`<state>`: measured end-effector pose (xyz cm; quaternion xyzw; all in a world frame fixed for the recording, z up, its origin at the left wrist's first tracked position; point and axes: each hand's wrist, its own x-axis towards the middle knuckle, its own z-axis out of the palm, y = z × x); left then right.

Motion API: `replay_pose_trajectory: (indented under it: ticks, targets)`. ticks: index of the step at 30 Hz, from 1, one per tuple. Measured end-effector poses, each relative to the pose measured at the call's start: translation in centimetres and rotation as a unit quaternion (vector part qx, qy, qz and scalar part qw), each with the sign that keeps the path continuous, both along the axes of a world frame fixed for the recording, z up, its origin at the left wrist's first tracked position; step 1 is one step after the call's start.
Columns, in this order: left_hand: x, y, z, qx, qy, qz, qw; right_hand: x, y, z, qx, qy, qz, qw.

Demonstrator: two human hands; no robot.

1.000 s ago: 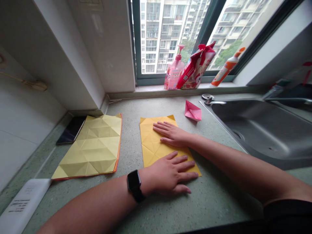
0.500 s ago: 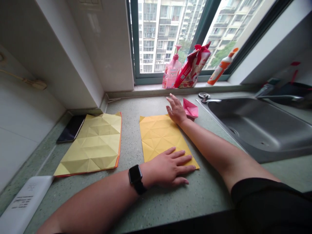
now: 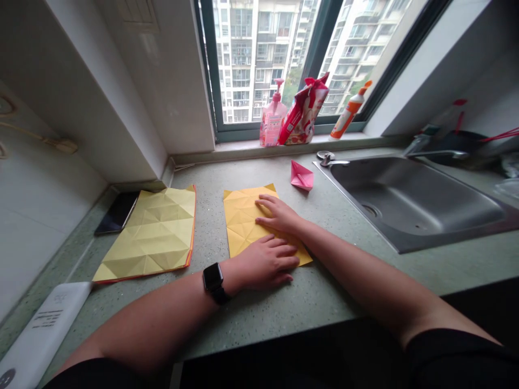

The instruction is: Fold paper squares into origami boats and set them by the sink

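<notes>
An orange-yellow creased paper sheet point(image 3: 243, 221) lies flat on the green countertop point(image 3: 324, 292). My left hand point(image 3: 265, 263), with a black watch on its wrist, rests flat and open on the sheet's near edge. My right hand point(image 3: 278, 214) lies flat and open on the sheet's middle right, fingers pointing left. A small pink folded paper shape point(image 3: 301, 175) sits beyond the sheet, apart from both hands.
A stack of pale yellow creased paper point(image 3: 156, 232) lies to the left, with a dark phone point(image 3: 117, 212) beside it and a white device point(image 3: 38, 329) nearer. A steel sink point(image 3: 409, 197) is at right. Bottles and a red bag point(image 3: 302, 111) stand on the sill.
My right hand had reached toward the sheet's far corner near the pink shape, and has come back onto the sheet's middle. The view shifted slightly backward.
</notes>
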<state>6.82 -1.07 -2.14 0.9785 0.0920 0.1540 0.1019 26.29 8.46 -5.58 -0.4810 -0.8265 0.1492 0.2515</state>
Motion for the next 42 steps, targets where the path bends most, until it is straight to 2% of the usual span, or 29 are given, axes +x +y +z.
replay_pose_trajectory:
  ticks: [3, 9, 13, 16, 20, 24, 28, 32, 35, 39, 42]
  targets:
    - [-0.3, -0.3, 0.3, -0.007, 0.005, 0.048, 0.999, -0.2, 0.7, -1.1, 0.010, 0.013, -0.049, 0.999]
    - [-0.2, -2.0, 1.6, 0.004, 0.064, 0.217, 0.974, 0.4, 1.6, -1.5, 0.008, 0.093, -0.042, 0.995]
    - [1.4, -3.0, 2.4, 0.015, 0.129, 0.273, 0.953, 1.0, 2.1, -1.5, -0.031, 0.179, -0.053, 0.982]
    - [3.2, -3.5, 2.5, 0.036, 0.153, 0.281, 0.947, 1.3, 2.5, -1.4, -0.064, 0.252, -0.063, 0.964]
    - [5.3, -4.3, 2.2, 0.073, 0.146, 0.242, 0.957, 1.6, 2.8, -1.1, -0.098, 0.325, -0.056, 0.939]
    - [5.8, -4.9, 2.0, 0.102, 0.139, 0.232, 0.957, 1.6, 2.6, -0.8, -0.111, 0.352, -0.048, 0.928]
    - [4.6, -5.2, 2.0, 0.136, 0.147, 0.215, 0.956, 1.2, 2.0, -0.5, -0.129, 0.337, 0.004, 0.933]
    - [1.8, -6.0, 2.4, 0.124, 0.159, 0.243, 0.949, 0.9, 1.3, -0.1, -0.156, 0.314, 0.051, 0.935]
    - [-0.8, -6.8, 2.7, 0.107, 0.167, 0.275, 0.941, 0.8, 1.2, 0.0, -0.168, 0.311, 0.069, 0.933]
    - [-4.3, -7.1, 2.9, 0.117, 0.162, 0.280, 0.939, 0.5, 1.2, -0.1, -0.166, 0.280, 0.079, 0.942]
    - [-5.4, -7.0, 2.8, 0.119, 0.137, 0.272, 0.945, 0.4, 1.1, -0.1, -0.152, 0.245, 0.086, 0.954]
